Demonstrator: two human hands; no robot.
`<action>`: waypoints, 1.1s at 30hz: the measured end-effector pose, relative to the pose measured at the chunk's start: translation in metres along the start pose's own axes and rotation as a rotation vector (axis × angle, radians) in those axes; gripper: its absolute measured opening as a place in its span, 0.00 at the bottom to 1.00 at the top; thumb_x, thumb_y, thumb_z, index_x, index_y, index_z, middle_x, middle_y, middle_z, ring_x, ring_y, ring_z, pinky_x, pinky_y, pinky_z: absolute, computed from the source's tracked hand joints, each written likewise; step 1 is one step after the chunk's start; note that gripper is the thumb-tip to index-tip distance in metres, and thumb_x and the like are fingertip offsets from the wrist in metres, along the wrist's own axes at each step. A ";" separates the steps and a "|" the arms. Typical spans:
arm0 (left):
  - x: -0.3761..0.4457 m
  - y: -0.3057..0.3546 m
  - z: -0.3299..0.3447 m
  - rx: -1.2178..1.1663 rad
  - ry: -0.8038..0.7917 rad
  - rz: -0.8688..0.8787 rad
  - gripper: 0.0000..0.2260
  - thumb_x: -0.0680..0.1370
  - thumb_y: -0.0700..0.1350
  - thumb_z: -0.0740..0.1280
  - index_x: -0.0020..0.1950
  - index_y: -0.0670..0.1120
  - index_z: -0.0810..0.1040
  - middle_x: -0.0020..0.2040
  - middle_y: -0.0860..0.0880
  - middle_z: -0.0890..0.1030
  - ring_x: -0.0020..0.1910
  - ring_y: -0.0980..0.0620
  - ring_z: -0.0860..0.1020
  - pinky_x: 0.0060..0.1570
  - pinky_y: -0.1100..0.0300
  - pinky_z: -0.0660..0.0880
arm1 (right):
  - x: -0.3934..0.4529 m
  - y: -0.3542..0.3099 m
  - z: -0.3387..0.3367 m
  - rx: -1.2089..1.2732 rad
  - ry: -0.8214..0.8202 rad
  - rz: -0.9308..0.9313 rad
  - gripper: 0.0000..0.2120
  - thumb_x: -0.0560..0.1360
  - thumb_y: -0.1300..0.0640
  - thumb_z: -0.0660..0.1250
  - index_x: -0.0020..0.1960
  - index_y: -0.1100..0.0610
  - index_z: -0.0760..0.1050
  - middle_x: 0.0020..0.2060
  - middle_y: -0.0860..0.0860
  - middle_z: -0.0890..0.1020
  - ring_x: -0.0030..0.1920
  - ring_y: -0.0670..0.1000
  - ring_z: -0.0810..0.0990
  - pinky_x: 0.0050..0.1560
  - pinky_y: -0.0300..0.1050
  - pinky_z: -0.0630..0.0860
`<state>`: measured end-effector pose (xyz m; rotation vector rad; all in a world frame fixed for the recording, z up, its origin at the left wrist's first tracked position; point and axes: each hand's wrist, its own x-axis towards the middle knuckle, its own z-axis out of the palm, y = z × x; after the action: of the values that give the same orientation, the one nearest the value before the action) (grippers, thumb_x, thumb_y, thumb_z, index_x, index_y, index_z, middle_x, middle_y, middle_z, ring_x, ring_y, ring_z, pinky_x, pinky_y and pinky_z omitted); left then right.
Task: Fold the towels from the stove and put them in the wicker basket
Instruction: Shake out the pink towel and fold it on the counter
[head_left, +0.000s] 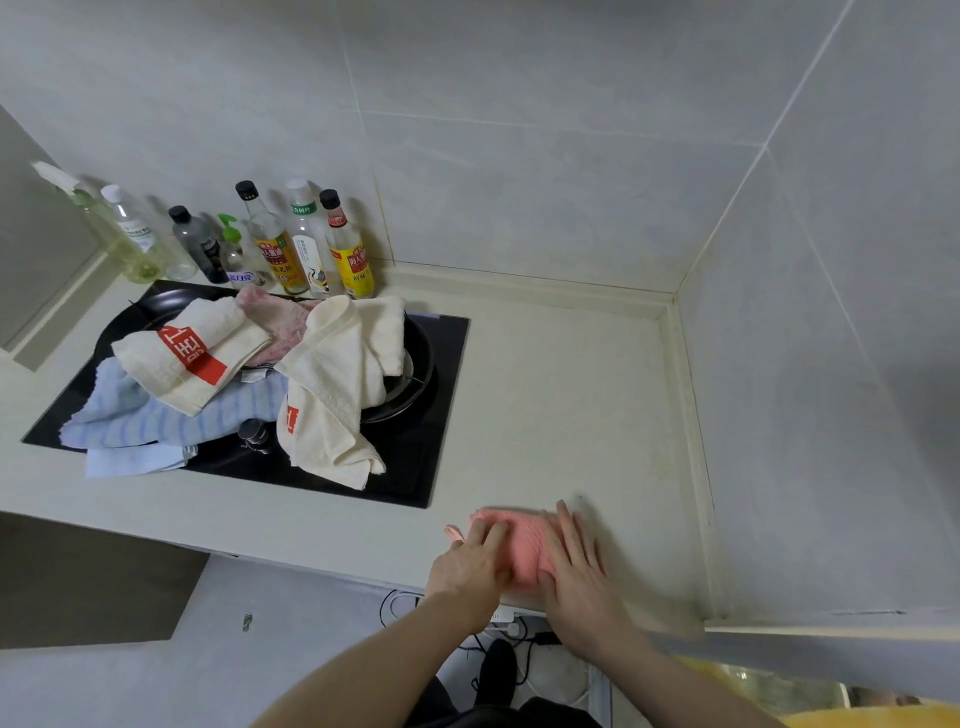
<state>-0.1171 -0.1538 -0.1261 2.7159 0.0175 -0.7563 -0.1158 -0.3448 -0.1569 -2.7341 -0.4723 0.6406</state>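
Left hand (475, 564): we see it lying flat, fingers straight, pressing the left part of the pink towel (522, 545).
Right hand (576, 571): flat too, fingers extended along the towel's right side.
Pink towel: folded small, at the worktop's (561, 405) front edge, between our hands.
Open room: we have bare worktop from the towel back to the wall corner and right to the raised rim.
Stove (415, 447): black, left of that bare stretch, its near corner just beside the pink towel.
Towel pile (249, 374): cream, blue and pink towels heaped on the stove, some overhanging its front edge.
Bottles (291, 244): a row against the far wall behind the stove.
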 end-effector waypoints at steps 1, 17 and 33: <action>0.000 0.000 0.000 0.017 0.001 -0.001 0.25 0.84 0.52 0.61 0.79 0.58 0.55 0.77 0.54 0.60 0.59 0.42 0.78 0.49 0.49 0.76 | -0.003 0.001 0.002 0.013 0.004 -0.012 0.31 0.83 0.48 0.44 0.82 0.51 0.37 0.78 0.44 0.28 0.79 0.50 0.29 0.81 0.55 0.41; 0.001 -0.006 0.000 -0.128 0.056 0.004 0.24 0.82 0.63 0.53 0.77 0.60 0.60 0.76 0.54 0.64 0.64 0.46 0.75 0.62 0.47 0.73 | -0.008 0.004 0.005 0.060 -0.004 0.125 0.29 0.85 0.46 0.46 0.82 0.45 0.36 0.77 0.42 0.29 0.79 0.48 0.30 0.79 0.58 0.41; 0.011 -0.025 0.008 -0.667 -0.040 -0.352 0.32 0.69 0.55 0.74 0.68 0.47 0.66 0.59 0.49 0.75 0.55 0.46 0.80 0.54 0.48 0.81 | 0.006 0.015 -0.011 0.556 0.049 0.377 0.50 0.64 0.44 0.76 0.80 0.49 0.57 0.76 0.48 0.68 0.74 0.54 0.68 0.75 0.54 0.67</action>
<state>-0.1140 -0.1334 -0.1454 2.0751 0.6340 -0.7297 -0.1018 -0.3582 -0.1546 -2.2994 0.2191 0.6674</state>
